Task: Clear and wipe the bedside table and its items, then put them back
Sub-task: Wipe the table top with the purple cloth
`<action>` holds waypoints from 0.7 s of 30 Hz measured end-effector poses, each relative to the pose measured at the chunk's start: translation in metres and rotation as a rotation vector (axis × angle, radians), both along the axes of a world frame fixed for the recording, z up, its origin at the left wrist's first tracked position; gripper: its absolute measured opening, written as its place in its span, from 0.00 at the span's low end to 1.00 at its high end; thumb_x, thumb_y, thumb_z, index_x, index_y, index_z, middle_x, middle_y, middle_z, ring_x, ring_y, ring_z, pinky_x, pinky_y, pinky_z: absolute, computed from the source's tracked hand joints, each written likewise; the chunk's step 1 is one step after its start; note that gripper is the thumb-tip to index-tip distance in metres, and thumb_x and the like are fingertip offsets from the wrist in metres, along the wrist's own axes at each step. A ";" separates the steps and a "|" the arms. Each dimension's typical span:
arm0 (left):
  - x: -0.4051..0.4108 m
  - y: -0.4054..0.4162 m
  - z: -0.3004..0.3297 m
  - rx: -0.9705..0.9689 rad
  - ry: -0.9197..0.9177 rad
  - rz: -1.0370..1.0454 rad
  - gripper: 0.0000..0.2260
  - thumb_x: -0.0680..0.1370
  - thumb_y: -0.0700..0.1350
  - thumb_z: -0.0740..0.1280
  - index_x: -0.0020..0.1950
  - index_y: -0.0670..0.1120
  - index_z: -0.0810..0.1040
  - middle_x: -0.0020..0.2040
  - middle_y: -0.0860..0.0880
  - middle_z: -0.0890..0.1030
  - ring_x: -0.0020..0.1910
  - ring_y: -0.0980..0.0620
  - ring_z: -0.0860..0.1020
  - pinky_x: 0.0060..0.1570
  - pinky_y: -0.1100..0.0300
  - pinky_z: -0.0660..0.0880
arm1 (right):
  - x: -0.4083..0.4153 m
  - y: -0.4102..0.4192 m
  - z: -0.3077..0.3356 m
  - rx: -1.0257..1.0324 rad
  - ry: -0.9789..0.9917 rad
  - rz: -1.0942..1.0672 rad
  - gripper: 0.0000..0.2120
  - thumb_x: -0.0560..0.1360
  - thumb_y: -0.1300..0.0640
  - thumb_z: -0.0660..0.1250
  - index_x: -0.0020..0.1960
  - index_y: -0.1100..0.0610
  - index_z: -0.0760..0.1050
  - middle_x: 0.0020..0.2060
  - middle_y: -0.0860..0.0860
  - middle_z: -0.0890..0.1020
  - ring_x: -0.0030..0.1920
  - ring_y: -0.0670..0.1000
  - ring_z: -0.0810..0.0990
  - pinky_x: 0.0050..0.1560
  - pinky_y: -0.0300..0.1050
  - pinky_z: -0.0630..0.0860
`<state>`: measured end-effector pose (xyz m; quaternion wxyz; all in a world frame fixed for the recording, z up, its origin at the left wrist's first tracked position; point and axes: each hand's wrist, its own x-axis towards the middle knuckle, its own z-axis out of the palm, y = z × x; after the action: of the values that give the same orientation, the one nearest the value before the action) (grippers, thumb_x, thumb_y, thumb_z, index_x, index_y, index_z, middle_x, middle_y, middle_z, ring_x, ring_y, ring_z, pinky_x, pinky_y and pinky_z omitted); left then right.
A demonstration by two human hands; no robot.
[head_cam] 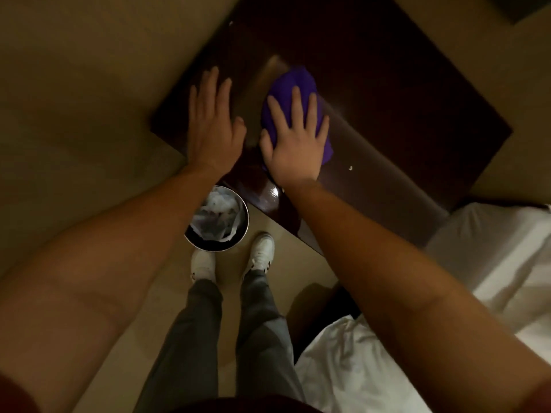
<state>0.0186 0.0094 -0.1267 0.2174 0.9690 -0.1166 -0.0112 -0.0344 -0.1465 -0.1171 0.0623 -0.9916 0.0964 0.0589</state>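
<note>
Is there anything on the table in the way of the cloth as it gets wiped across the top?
Almost nothing visible. The right hand presses the purple cloth flat on the dark table. Only a small white speck lies to the cloth's right; the left hand rests flat on the tabletop on the cloth's other side.

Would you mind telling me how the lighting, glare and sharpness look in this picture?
Head view: dim, warm light; glare on the bedside table edge by the right hand; purple cloth and left hand slightly soft; wide-angle stretch enlarges the forearms.
</note>
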 end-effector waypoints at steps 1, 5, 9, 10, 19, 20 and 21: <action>-0.005 0.000 0.000 0.032 -0.010 -0.041 0.28 0.81 0.49 0.59 0.79 0.41 0.63 0.82 0.39 0.58 0.82 0.41 0.55 0.81 0.42 0.51 | -0.015 -0.004 -0.001 -0.002 0.000 -0.013 0.29 0.82 0.39 0.55 0.82 0.43 0.60 0.83 0.55 0.57 0.83 0.64 0.51 0.77 0.71 0.54; -0.039 -0.022 0.006 0.087 0.014 -0.272 0.29 0.80 0.49 0.60 0.79 0.39 0.63 0.82 0.38 0.57 0.83 0.40 0.53 0.80 0.38 0.50 | -0.064 -0.029 -0.004 -0.002 -0.027 -0.130 0.30 0.81 0.39 0.57 0.81 0.43 0.61 0.82 0.55 0.59 0.82 0.65 0.53 0.77 0.71 0.54; -0.069 -0.059 0.013 0.159 0.073 -0.333 0.29 0.81 0.52 0.58 0.81 0.41 0.60 0.83 0.40 0.54 0.83 0.42 0.50 0.79 0.37 0.50 | -0.114 -0.071 -0.005 -0.031 -0.015 -0.253 0.30 0.81 0.39 0.57 0.81 0.43 0.61 0.83 0.56 0.59 0.83 0.63 0.52 0.78 0.69 0.53; -0.075 -0.066 0.014 0.171 0.083 -0.338 0.29 0.82 0.52 0.57 0.81 0.41 0.60 0.84 0.40 0.53 0.83 0.42 0.50 0.80 0.37 0.50 | -0.127 -0.084 -0.004 -0.035 -0.010 -0.287 0.29 0.81 0.40 0.58 0.81 0.43 0.61 0.83 0.56 0.59 0.83 0.63 0.53 0.79 0.69 0.53; -0.090 -0.074 0.002 0.260 0.075 -0.335 0.29 0.83 0.55 0.53 0.81 0.42 0.58 0.83 0.41 0.54 0.83 0.42 0.50 0.80 0.38 0.49 | -0.147 -0.175 -0.005 -0.077 0.029 -0.527 0.30 0.81 0.39 0.54 0.81 0.45 0.61 0.83 0.56 0.59 0.82 0.63 0.54 0.80 0.66 0.52; -0.090 -0.074 0.001 0.266 0.065 -0.332 0.29 0.83 0.55 0.53 0.81 0.42 0.58 0.83 0.41 0.55 0.83 0.42 0.50 0.80 0.38 0.49 | -0.139 -0.186 -0.003 -0.069 0.033 -0.560 0.31 0.80 0.39 0.54 0.81 0.45 0.61 0.83 0.56 0.58 0.82 0.63 0.53 0.80 0.66 0.52; -0.091 -0.074 -0.001 0.277 0.055 -0.329 0.29 0.83 0.55 0.53 0.81 0.42 0.58 0.83 0.40 0.55 0.83 0.42 0.50 0.80 0.38 0.49 | -0.131 -0.200 -0.002 -0.060 0.038 -0.579 0.31 0.80 0.39 0.53 0.82 0.44 0.60 0.83 0.56 0.58 0.82 0.63 0.53 0.80 0.67 0.51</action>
<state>-0.0719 -0.0645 -0.1274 0.0807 0.9569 -0.2644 -0.0890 -0.1656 -0.3460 -0.1186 0.0452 -0.9230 0.3783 0.0546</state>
